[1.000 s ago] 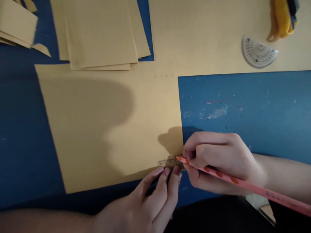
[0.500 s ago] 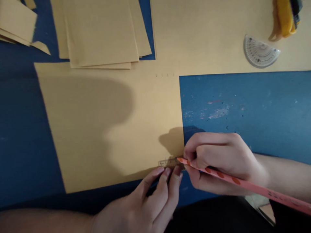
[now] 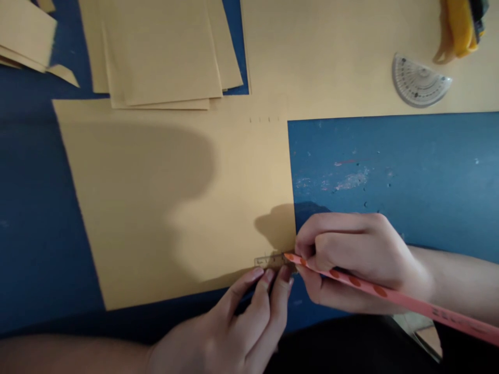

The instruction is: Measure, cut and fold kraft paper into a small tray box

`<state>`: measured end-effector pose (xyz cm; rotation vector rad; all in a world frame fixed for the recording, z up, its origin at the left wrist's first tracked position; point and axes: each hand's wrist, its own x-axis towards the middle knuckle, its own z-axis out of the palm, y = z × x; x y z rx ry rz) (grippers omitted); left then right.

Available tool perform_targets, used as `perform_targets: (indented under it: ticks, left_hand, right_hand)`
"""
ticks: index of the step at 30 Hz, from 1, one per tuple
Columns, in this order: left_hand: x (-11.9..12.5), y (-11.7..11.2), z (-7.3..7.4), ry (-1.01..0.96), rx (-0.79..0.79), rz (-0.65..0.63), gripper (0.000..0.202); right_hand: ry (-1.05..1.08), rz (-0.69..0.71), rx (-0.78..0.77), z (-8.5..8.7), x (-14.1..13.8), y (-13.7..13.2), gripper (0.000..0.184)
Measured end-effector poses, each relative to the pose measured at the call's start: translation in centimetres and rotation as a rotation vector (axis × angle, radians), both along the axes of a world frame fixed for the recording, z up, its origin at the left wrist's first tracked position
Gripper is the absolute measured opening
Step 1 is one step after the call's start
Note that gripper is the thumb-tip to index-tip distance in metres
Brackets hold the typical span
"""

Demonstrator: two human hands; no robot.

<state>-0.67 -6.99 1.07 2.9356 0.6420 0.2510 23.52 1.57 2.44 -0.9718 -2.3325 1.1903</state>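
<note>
A pink pencil with orange spots (image 3: 354, 281) is pinched in my right hand (image 3: 351, 259), its tip touching the top edge of a small clear ruler (image 3: 268, 259). My left hand (image 3: 237, 322) presses the ruler down with its fingertips, fingers bent and close together. Under the ruler lies a sheet of tan cardboard (image 3: 234, 208), near its lower right corner. Several short pencil marks (image 3: 264, 120) show near the upper right of that sheet. My right fingers cover the ruler's right end.
A stack of cut cardboard pieces (image 3: 163, 52) overlaps the sheet's top edge. Scraps (image 3: 25, 31) lie at the upper left. At the upper right, a clear protractor (image 3: 421, 82) and a yellow and black tool (image 3: 462, 28) rest on cardboard. Beneath everything is a blue table (image 3: 429, 166).
Both hands, the ruler and the pencil tip keep almost the same place. Only a very slight shift of the whole view shows.
</note>
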Motion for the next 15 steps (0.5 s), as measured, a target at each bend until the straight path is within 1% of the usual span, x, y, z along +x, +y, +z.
perform_targets:
  ticks: [4, 9, 12, 15]
  left_hand:
    - [-0.03, -0.18, -0.01, -0.002, -0.021, 0.006, 0.051]
    - [-0.17, -0.21, -0.11, -0.047, 0.004, 0.004, 0.052]
    - [-0.06, -0.07, 0.02, -0.007, -0.026, 0.007, 0.051]
    - [0.07, 0.04, -0.02, -0.015, -0.036, 0.011, 0.050]
  right_hand:
    - [0.008, -0.014, -0.012, -0.02, -0.08, 0.01, 0.026]
    - [0.018, -0.031, -0.024, 0.16, -0.09, 0.04, 0.026]
    - [0.005, -0.013, -0.028, 0.16, -0.03, -0.01, 0.026]
    - [0.021, -0.010, -0.030, 0.10, -0.06, -0.01, 0.025]
